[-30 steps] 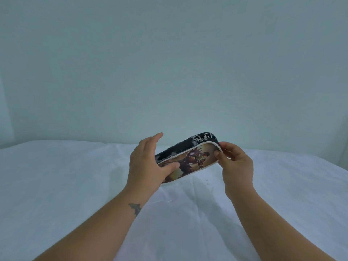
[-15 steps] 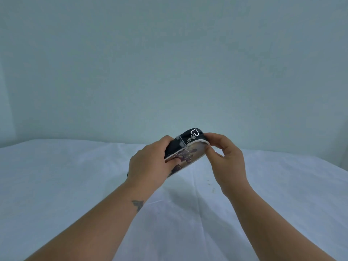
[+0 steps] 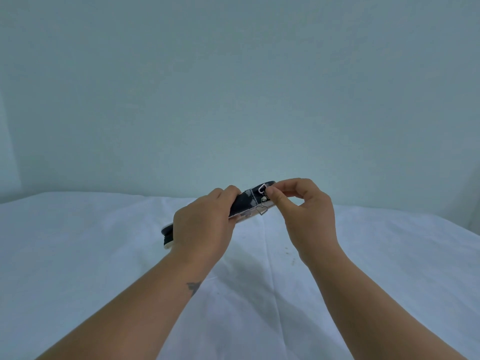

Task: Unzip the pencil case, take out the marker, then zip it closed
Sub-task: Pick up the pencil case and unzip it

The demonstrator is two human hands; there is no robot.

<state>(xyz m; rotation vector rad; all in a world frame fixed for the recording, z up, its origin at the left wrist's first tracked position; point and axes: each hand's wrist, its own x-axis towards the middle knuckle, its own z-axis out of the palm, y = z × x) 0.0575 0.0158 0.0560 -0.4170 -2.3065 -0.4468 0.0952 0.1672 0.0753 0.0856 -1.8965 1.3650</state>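
Head view: both hands raised over white cloth (image 3: 104, 255).
Pencil case (image 3: 246, 203): held in air, centre, right end higher.
Left hand (image 3: 202, 227): wrapped around case middle.
Right hand (image 3: 306, 211): thumb and forefinger pinched at zipper pull (image 3: 262, 189), heart charm (image 3: 261, 209) dangling.

Dim, cool, even light; soft shadows under arms; slight blur.

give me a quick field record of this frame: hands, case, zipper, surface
left hand: wrapped around the middle of the pencil case, holding it above the cloth
right hand: thumb and forefinger pinched at the zipper pull on the case's far end
heart charm: dangling below the pull
marker: not visible
white cloth: wrinkled, covers the surface
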